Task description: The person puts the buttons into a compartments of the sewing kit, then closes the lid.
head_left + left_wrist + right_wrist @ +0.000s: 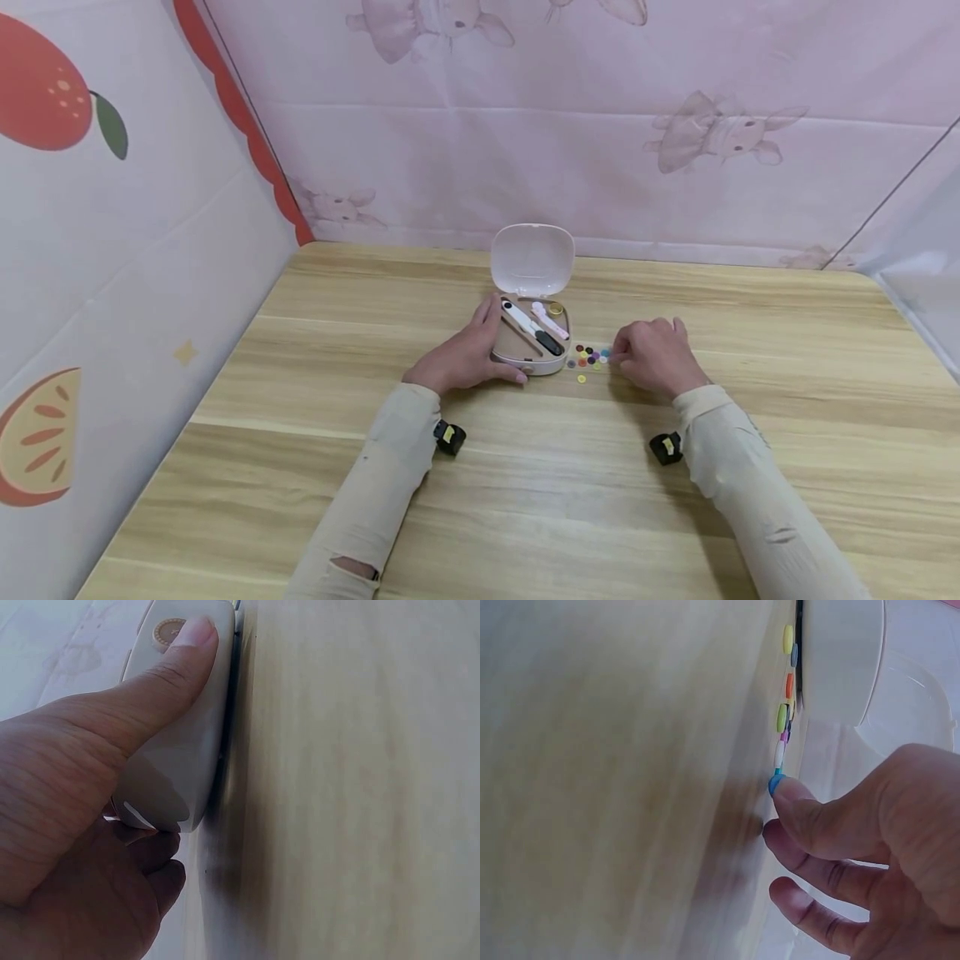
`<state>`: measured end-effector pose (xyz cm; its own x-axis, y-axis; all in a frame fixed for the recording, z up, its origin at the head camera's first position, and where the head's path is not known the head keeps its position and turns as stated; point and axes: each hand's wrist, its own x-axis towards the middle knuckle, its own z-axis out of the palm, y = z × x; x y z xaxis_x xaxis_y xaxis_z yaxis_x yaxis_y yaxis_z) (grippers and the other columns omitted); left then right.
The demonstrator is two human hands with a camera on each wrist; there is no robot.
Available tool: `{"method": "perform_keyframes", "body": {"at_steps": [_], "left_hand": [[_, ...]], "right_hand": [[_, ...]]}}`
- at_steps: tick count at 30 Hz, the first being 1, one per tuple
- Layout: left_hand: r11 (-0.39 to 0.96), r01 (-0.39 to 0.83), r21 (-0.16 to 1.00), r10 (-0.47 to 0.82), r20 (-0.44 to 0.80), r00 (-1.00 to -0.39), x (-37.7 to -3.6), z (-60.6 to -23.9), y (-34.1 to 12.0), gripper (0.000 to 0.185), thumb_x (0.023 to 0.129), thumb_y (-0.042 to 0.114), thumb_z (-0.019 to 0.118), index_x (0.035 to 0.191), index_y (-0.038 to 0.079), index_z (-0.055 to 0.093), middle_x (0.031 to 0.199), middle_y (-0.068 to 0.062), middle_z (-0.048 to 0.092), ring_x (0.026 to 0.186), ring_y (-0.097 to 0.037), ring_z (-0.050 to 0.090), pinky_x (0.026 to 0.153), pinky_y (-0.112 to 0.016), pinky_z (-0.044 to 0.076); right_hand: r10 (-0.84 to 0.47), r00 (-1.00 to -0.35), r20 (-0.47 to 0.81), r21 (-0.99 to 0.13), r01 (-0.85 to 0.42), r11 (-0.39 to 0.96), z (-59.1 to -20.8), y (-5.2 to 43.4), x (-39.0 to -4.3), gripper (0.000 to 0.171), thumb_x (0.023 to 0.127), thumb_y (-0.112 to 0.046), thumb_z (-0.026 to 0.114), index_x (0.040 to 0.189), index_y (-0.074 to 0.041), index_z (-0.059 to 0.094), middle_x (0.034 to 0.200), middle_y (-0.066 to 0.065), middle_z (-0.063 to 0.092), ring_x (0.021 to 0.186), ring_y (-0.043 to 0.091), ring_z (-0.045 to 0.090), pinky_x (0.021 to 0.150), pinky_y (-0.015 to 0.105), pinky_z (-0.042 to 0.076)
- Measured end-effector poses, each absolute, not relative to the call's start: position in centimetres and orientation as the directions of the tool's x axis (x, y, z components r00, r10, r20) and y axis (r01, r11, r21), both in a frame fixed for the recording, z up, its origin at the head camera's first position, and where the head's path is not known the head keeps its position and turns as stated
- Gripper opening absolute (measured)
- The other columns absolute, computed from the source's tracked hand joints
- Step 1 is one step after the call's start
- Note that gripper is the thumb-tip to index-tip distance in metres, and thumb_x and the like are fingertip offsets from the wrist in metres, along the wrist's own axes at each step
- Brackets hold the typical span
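Note:
A small beige sewing box (543, 365) stands open on the wooden table (525, 483), its clear lid (532, 258) upright. Inside lie a white tool (517, 317), a black piece (549, 342) and a pink piece (551, 321). My left hand (480, 350) grips the box (180, 750) from the left, thumb (172, 660) along its front wall. Several coloured buttons (591, 357) lie just right of the box. My right hand (622, 354) reaches them with curled fingers. Its thumb tip sits on a blue button (775, 782), the forefinger close beside it.
One yellow button (581, 379) lies apart, nearer me. Printed fabric walls (150, 250) close the table at the left and back. Small black cameras (450, 436) sit on both wrists. Bare wood spreads in front of and beside the box.

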<state>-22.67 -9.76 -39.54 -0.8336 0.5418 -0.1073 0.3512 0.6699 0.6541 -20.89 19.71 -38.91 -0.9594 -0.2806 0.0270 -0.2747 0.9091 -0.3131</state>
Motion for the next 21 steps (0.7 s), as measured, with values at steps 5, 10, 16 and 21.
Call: {"method": "perform_keyframes", "body": {"at_steps": [5, 10, 16, 21], "left_hand": [[0.669, 0.35, 0.656, 0.542, -0.107, -0.834, -22.7, -39.5, -9.7, 0.129, 0.085, 0.042, 0.082, 0.159, 0.005, -0.017, 0.168, -0.014, -0.014, 0.154, -0.021, 0.0, 0.122, -0.036, 0.016], [0.665, 0.36, 0.654, 0.549, -0.102, -0.83, -22.7, -39.5, -9.7, 0.126, 0.087, 0.042, 0.081, 0.159, 0.004, -0.016, 0.168, -0.013, -0.013, 0.154, -0.019, 0.0, 0.122, -0.035, 0.016], [0.663, 0.361, 0.656, 0.553, -0.103, -0.827, -22.7, -39.5, -9.7, 0.127, 0.087, 0.042, 0.08, 0.159, 0.002, -0.016, 0.168, -0.014, -0.015, 0.154, -0.02, -0.003, 0.123, -0.035, 0.014], [0.661, 0.354, 0.662, 0.549, -0.104, -0.829, -22.6, -39.4, -9.8, 0.127, 0.087, 0.04, 0.081, 0.159, 0.003, -0.017, 0.168, -0.012, -0.016, 0.154, -0.019, -0.003, 0.123, -0.035, 0.015]], "right_hand": [[-0.276, -0.961, 0.005, -0.31, -0.264, 0.913, -38.7, 19.6, -20.8, 0.014, 0.079, 0.001, 0.066, 0.081, -0.008, 0.076, 0.085, 0.007, 0.073, 0.094, 0.042, 0.058, 0.101, 0.07, 0.024], [-0.264, -0.964, -0.005, -0.318, -0.249, 0.915, -38.2, 19.6, -21.0, 0.02, 0.077, 0.003, 0.061, 0.085, -0.006, 0.076, 0.087, 0.008, 0.073, 0.097, 0.043, 0.057, 0.105, 0.073, 0.019], [-0.253, -0.966, 0.043, -0.329, -0.253, 0.91, -37.5, 19.4, -21.2, 0.012, 0.084, 0.0, 0.066, 0.088, -0.004, 0.077, 0.088, 0.009, 0.073, 0.088, 0.036, 0.053, 0.086, 0.055, 0.029], [-0.252, -0.963, 0.093, -0.335, -0.269, 0.903, -36.9, 18.5, -21.4, 0.005, 0.088, -0.005, 0.071, 0.086, -0.004, 0.075, 0.085, 0.009, 0.072, 0.085, 0.034, 0.052, 0.087, 0.055, 0.03]]}}
